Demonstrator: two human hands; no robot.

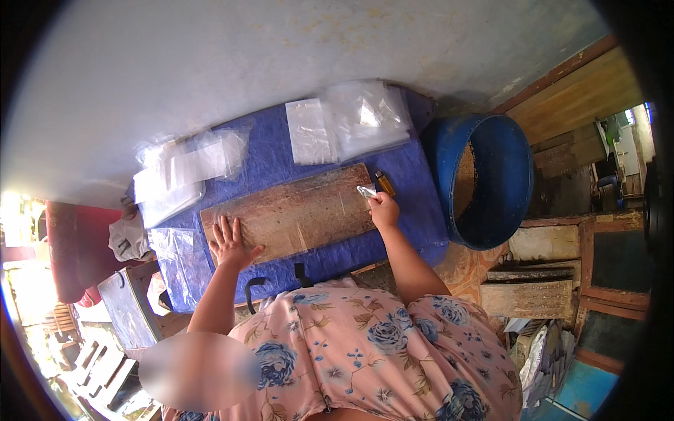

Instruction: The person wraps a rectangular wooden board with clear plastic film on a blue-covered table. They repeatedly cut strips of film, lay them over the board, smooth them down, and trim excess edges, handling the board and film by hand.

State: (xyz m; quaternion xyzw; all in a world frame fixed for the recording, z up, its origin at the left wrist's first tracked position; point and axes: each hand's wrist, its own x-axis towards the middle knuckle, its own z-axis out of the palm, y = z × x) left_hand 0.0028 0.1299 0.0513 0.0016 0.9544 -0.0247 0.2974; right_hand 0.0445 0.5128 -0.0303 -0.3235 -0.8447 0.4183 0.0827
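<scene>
A worn wooden board (295, 210) lies at a slant on a blue plastic sheet (263, 142) that covers the table. Palm down with fingers spread, my left hand (231, 244) rests on the board's left end. Near its right end, my right hand (384, 210) pinches a small piece of clear plastic (366, 190) between thumb and fingers. A yellow lighter (385, 183) lies just beyond that hand, beside the board. Thin strips, seemingly of clear plastic, lie across the board's lower middle.
Clear plastic bags (363, 121) lie along the wall side, with more bags (184, 168) at the back left and a flat bag (181, 263) at the left edge. Right of the table stands a blue plastic barrel (518, 179) with grainy brown material inside. A grey wall (210, 68) rises behind.
</scene>
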